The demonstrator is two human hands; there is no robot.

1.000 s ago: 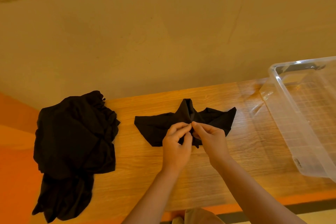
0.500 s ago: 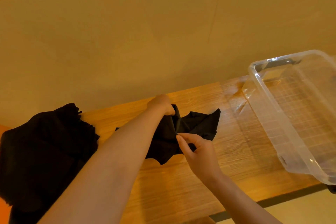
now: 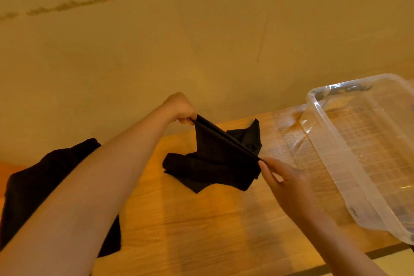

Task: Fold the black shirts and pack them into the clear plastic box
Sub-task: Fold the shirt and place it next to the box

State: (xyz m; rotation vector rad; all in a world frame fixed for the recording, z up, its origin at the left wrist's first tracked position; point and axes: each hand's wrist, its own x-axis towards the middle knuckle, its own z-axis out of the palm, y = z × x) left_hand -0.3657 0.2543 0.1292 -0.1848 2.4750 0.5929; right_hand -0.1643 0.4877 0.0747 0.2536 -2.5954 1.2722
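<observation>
Both hands now stretch black shirt point(image 3: 215, 159) edge taut, left hand point(image 3: 181, 107) raised vs. before.

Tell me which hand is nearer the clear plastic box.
Right. The right hand pinches the black shirt just beside the clear plastic box; the left hand holds the shirt's far end, farther from the box.

Black shirt point(image 3: 215, 159) edge stretched taut; clear box point(image 3: 367, 154) empty.

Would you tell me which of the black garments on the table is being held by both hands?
The small black shirt mid-table, stretched between the left hand and right hand; the black pile at the left lies untouched.
</observation>
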